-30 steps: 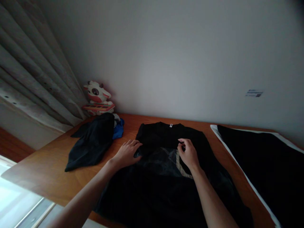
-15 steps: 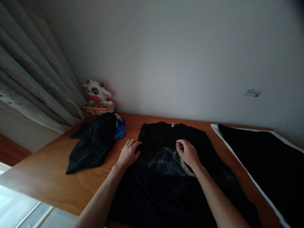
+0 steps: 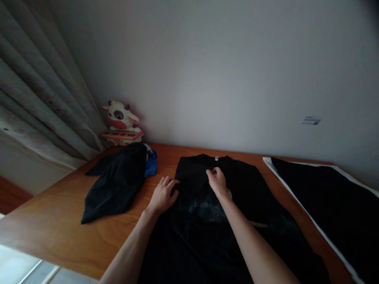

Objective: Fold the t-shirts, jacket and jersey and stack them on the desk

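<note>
A black shirt (image 3: 239,177) with a dark printed front lies spread on the wooden surface, its collar and small white label toward the wall. My left hand (image 3: 164,194) rests at the shirt's left edge, fingers bent and the thumb apart from them. Over the upper chest, below the collar, my right hand (image 3: 217,181) is closed in a pinch on the shirt's fabric. The exact bit of cloth between those fingertips blends into the dark shirt. My right forearm covers part of the print.
A crumpled dark garment (image 3: 118,185) lies on the left, with a blue cloth (image 3: 151,163) behind it. A cow-shaped toy keyboard (image 3: 121,122) stands in the corner by the curtain (image 3: 44,86). To the right lies a black piece with white edging (image 3: 328,205). The wall (image 3: 207,79) rises behind.
My right hand has moved left and slightly away from me, toward the collar, across the shirt. My left hand stays at the left edge, almost unmoved. The view has shifted slightly.
</note>
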The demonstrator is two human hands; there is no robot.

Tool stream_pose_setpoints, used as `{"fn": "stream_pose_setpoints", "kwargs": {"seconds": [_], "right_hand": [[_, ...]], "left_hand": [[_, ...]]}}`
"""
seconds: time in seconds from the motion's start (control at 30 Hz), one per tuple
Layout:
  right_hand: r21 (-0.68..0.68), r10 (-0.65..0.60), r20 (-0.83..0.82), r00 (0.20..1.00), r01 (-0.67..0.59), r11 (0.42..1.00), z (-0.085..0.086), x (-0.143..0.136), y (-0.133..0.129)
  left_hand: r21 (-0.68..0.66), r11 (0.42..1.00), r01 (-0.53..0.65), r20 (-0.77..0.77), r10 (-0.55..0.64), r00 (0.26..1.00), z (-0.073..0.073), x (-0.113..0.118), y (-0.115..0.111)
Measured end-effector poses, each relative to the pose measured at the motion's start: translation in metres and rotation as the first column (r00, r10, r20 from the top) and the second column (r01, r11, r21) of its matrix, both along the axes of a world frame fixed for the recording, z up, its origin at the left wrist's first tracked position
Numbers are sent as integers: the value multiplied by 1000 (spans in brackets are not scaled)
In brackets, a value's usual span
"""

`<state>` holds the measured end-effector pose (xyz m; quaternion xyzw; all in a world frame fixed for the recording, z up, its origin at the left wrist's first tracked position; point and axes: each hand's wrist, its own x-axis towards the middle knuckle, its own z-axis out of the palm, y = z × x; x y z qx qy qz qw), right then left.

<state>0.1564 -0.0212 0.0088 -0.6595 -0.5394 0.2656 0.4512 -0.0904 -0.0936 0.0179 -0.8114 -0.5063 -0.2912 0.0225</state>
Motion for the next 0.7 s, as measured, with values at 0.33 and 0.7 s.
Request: {"fn": "stream_pose_setpoints", "kwargs": {"seconds": [0.33,0.7], "right_hand": [[319,138,-56,989,-113,941,-22,2,-26],[397,331,-45,943,-287,872,-12,1,-29]], "left_hand": [[-36,998,43,142,-38,989,9,2,-8],[-496,750,-438,121,559,820,33,42,144]]}}
